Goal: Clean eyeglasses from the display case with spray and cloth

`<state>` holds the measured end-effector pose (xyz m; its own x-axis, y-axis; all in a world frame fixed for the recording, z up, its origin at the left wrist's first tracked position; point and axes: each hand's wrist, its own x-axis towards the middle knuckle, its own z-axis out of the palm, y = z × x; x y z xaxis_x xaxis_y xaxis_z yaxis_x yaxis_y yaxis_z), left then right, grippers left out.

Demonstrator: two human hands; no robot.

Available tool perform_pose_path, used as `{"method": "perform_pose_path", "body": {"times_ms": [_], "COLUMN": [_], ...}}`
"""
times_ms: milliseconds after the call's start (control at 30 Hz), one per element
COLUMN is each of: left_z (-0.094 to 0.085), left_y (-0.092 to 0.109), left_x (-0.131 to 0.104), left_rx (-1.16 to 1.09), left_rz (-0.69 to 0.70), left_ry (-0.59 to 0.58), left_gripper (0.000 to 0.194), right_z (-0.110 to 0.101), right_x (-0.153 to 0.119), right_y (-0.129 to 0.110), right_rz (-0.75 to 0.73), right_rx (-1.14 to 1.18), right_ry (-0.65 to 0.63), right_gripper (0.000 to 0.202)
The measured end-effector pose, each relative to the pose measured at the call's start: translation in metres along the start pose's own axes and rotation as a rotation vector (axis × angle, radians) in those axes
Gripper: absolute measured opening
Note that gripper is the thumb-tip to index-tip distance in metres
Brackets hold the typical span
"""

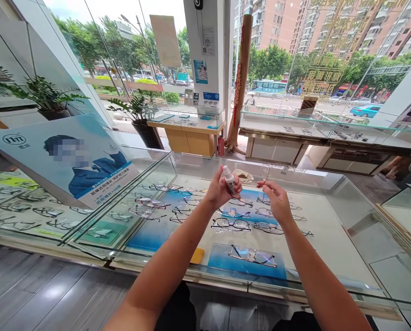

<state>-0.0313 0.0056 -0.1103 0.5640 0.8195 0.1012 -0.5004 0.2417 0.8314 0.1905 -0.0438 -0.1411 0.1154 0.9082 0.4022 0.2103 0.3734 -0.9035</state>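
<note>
My left hand [222, 187] is closed around a small white spray bottle [229, 178] with a pale cap and printing on its side. The bottle stands tilted above the glass counter. To its right, my right hand [275, 196] pinches a thin-rimmed pair of eyeglasses [265, 174]; a clear lens shows above the fingertips, and the rest is hard to make out. A beige cloth [243, 175] lies on the glass just beyond and between the hands. Beneath both hands, rows of eyeglasses [231, 224] rest inside the display case [322, 230].
A tilted advertising board [64, 161] stands on the counter at left. Glasses on a blue card [252, 255] lie near the front edge of the case. Further back are potted plants [136, 112], a red fire extinguisher [220, 145], a wooden trunk [240, 82] and more display counters [277, 142].
</note>
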Motion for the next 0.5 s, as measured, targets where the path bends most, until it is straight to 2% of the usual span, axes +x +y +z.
{"method": "perform_pose_path", "body": {"times_ms": [167,300,500], "left_z": [0.004,0.002,-0.003], "left_y": [0.004,0.000,-0.019], "left_x": [-0.005,-0.004,0.006], "left_rx": [0.032,0.113,0.531], "left_rz": [-0.038,0.004,0.176], "left_ry": [-0.033,-0.013,0.151], "left_gripper": [0.084,0.080,0.061], "right_z": [-0.003,-0.005,-0.003], "right_x": [0.001,0.001,-0.002], "right_y": [-0.003,-0.006,-0.006], "right_rz": [0.027,0.030,0.083], "right_rx": [0.102,0.143,0.194], "right_ry": [-0.111,-0.203,-0.347], "right_gripper": [0.029,0.033,0.037]}}
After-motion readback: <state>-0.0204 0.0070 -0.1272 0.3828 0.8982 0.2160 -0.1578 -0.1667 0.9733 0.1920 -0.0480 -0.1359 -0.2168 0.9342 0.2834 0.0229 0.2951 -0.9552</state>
